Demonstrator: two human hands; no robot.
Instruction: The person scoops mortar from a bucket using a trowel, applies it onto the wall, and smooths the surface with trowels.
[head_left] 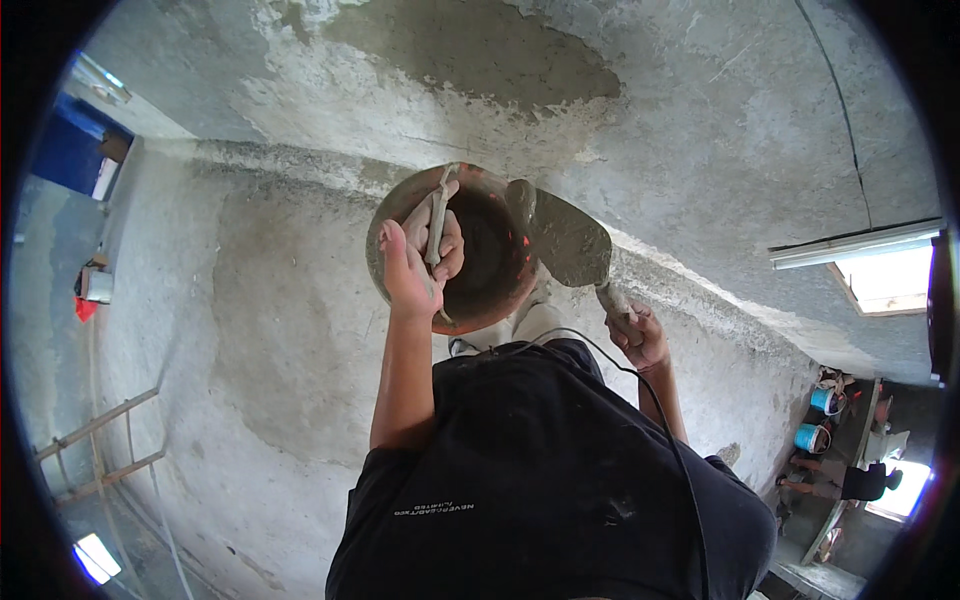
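Observation:
My left hand [420,250] is closed round the grey, mortar-caked handle [437,225] that crosses an orange bucket [505,300], whose inside is dark and coated with grey material. My right hand [645,335] grips the handle of a broad trowel [570,240], its blade covered in wet grey mortar and held at the bucket's right rim. A thin dark cable [625,372] runs over my black shirt, and my shoes show partly below the bucket.
A rough grey wall [700,120] rises ahead, with a damp patch. Wooden rails [100,430] stand at the left. At the far right are blue buckets [812,437], another person [855,483] and a window [880,270].

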